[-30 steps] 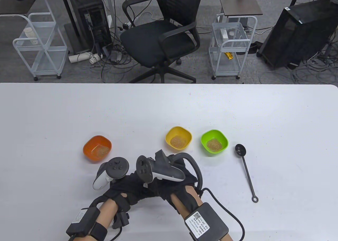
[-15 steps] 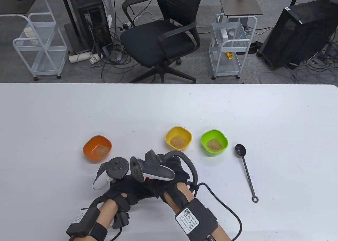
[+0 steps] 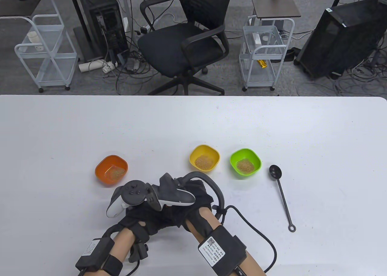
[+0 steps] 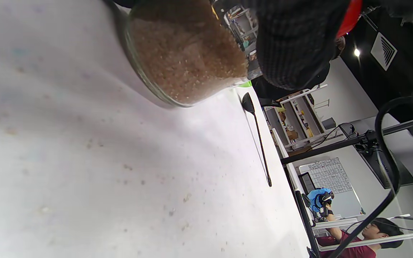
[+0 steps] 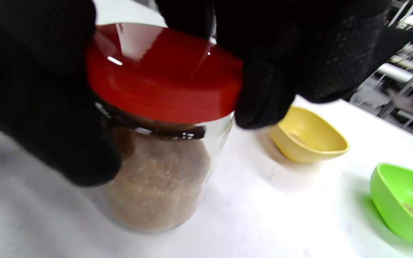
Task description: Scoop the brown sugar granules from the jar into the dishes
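**Lid sits flat on the jar, right hand straight on top of it**

So the glass jar (image 5: 156, 179) of brown sugar stands upright on the white table (image 3: 193, 122) near the front edge, between the orange dish (image 3: 111, 170) and the yellow dish (image 3: 204, 158), but from above you can't see it at all because both hands are stacked over it. The right wrist view shows it best: the red lid (image 5: 163, 79) is on the mouth, and the right hand (image 3: 193, 197) has its fingers curled down around the lid's rim from above. The lid looks slightly cocked, though I can't tell whether it's seated, going on or coming off.

The left hand (image 3: 142, 215) is down at the jar's body. Its fingers look wrapped round the glass, but the view is tight, so call that likely.

Key relation: the jar's axis is vertical, the lid is directly under the right hand's fingers, so any twist goes about that upright axis while the left hand braces.

All three dishes, including the green dish (image 3: 245, 162), already have sugar in them. The black spoon (image 3: 281, 194) lies well off to the right, handle toward the person, untouched.
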### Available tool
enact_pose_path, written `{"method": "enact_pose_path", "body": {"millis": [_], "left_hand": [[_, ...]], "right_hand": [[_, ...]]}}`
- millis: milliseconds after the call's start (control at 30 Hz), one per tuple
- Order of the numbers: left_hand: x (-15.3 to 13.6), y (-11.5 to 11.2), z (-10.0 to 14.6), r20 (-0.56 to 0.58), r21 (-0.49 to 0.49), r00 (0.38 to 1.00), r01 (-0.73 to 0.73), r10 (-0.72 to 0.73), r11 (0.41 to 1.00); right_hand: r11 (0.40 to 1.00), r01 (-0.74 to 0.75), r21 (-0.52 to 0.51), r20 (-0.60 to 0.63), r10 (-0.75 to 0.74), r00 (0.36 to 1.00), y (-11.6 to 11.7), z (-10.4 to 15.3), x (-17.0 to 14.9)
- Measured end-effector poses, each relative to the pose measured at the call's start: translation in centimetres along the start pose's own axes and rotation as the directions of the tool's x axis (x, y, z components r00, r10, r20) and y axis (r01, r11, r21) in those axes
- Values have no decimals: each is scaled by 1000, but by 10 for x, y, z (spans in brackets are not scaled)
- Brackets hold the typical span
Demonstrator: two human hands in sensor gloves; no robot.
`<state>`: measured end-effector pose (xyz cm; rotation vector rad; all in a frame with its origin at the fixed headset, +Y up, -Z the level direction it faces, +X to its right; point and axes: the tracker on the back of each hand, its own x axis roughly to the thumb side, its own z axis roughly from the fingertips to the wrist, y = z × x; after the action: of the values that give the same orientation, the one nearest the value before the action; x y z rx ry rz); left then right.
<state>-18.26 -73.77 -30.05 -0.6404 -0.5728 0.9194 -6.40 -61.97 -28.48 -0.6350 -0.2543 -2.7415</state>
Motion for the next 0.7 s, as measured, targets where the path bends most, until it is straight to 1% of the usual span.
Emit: {"method": "enact_pose_path", "body": {"millis": [33,67,133,167,200,233,267,300,333,400,467,533,600,667,700], "left_hand": [[0,0,0,0,0,1000,0,0,1000],[0,0,0,0,-1,1000,-1,1,1000],[0,0,0,0,-1,1000,-1,1,1000],[0,0,0,-1,-1,1000,0,0,1000],[0,0,0,-1,-1,1000,1,-1,1000],[0,0,0,-1,-1,1000,1,-1,1000],[0,0,0,-1,-1,1000,2,-2,1000],[0,0,0,-2,0,1000,5,-5,1000],[0,0,0,-2,1,1000,4,-4,1000],[0,0,0,-3,1,1000,5,-5,1000],[0,0,0,-4,0,1000,7,-7,1000],[0,0,0,-4,1,1000,9,-9,1000],[0,0,0,-4,1,1000,8,-8,1000],[0,0,0,-5,-1,1000,12,-12,1000],[0,0,0,-5,-1,1000,12,-12,1000]], "right_hand": [[999,-9,-38,-13,8,1000,2,0,0],[999,-7,-48,-6,7,1000,1,0,0],[1000,-3,12,-1,3,1000,0,3,-2],[995,12,97,21,-14,1000,-1,5,-5],[988,51,145,46,-58,997,-2,7,-6],[986,67,151,63,-77,995,-2,7,-7],[988,70,139,76,-81,994,-2,8,-8],[994,56,95,66,-62,996,-2,8,-8],[997,46,65,84,-51,995,0,7,-7],[999,38,14,27,-39,999,2,7,-3],[1000,18,-4,8,-17,1000,2,8,-1],[1000,12,4,12,-12,1000,1,8,-2],[998,27,60,46,-30,999,1,10,-4],[996,40,82,90,-47,995,1,9,-6],[997,28,74,85,-34,996,1,10,-6]]}}
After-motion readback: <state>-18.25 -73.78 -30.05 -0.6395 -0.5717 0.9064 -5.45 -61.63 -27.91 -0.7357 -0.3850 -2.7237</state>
